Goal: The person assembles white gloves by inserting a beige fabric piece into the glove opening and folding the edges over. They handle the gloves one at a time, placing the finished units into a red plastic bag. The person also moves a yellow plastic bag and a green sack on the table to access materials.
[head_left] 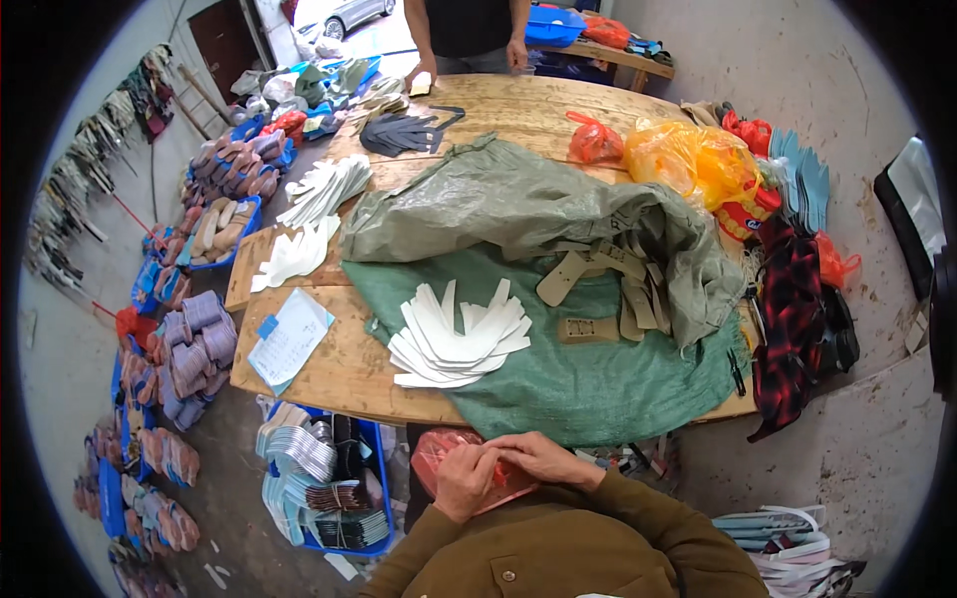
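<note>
Close to my body, below the table's front edge, is a red translucent plastic bag point(431, 460). My left hand point(466, 480) is closed on its upper side with the fingers curled. Meeting it at the fingertips, my right hand point(546, 459) pinches the same plastic from the right. What the bag holds is hard to make out. Just beyond my hands, a fanned stack of white cut pieces point(461, 339) lies on a green woven sheet point(598, 384). To its right, several tan shaped pieces point(588, 329) spill from a grey-green woven sack point(478, 204).
A written sheet point(289, 341) lies on the wooden table point(369, 384). Yellow plastic bags point(688, 159) and a plaid cloth point(788, 319) are at the right. A blue crate point(374, 533) of bundled pieces stands by my left. Across the table stands another person point(469, 35).
</note>
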Demonstrator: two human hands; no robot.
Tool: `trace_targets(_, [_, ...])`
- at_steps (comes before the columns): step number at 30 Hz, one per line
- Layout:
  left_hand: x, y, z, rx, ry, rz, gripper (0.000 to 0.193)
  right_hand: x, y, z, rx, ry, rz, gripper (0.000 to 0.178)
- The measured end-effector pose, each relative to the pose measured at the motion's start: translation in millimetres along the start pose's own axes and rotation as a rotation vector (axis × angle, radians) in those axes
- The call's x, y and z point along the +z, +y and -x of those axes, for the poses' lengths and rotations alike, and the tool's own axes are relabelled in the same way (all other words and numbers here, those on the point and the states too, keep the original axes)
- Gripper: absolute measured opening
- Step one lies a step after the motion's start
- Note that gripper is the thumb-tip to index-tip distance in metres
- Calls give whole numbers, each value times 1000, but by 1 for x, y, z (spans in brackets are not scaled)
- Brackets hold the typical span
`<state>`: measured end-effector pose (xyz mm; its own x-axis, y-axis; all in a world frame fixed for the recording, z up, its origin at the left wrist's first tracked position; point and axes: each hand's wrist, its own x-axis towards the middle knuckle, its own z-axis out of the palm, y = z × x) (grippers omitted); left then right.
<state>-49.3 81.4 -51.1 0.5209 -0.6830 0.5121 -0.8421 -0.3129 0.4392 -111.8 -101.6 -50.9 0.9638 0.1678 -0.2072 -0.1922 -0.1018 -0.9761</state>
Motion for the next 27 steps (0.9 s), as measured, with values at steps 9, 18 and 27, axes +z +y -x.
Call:
trace_targets(9, [5, -2, 12, -178, 11, 124, 11, -1, 8, -3, 3, -26, 61, 24])
trace_targets(18, [-34, -7, 44, -181, -192, 111, 10, 14, 14, 14, -168, 264, 351, 15])
trace_targets(27, [-61, -61, 43, -802, 270, 481, 17, 30, -14, -10, -181, -33, 616, 33])
